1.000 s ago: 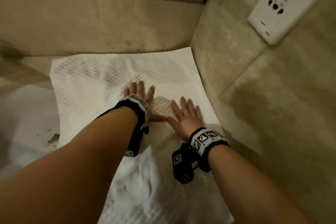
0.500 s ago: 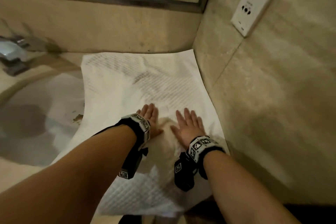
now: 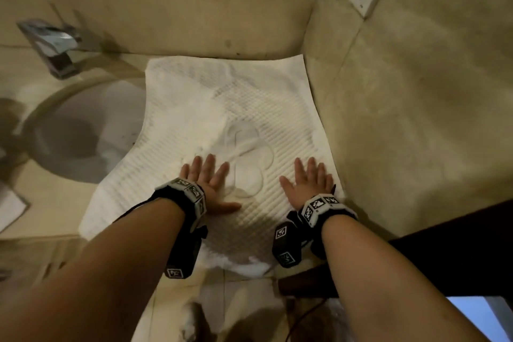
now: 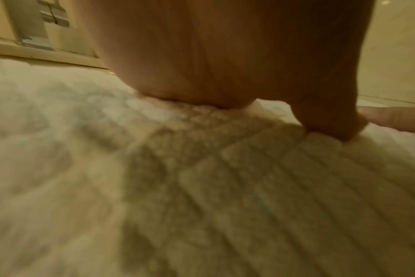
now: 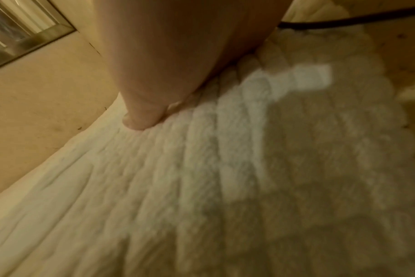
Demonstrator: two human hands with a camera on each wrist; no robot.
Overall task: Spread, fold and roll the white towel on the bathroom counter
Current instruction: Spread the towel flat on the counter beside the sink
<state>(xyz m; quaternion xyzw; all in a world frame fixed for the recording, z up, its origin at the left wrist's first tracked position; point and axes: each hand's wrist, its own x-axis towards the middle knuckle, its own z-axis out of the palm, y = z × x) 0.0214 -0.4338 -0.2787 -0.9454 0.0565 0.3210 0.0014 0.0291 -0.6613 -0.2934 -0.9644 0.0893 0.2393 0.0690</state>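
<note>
Nearest, the left hand (image 3: 206,184) and right hand (image 3: 308,184) lie palm-down, fingers (image 3: 312,168) straight, gripping nothing, pressing the white towel (image 3: 222,108) flat on the tabletop (image 3: 55,203). Farther left, the towel's edge overhangs the sink (image 3: 72,130). Pushing outward could likely slide that side into the basin, or rumple the embossed centre.

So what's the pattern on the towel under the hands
The towel is plain white with a woven ribbed, waffle-like texture and a looped emblem in the middle, best seen in the head view.

R hand (image 5: 178,56) flat on white towel (image 5: 225,168), thumb touching ribs.
</note>
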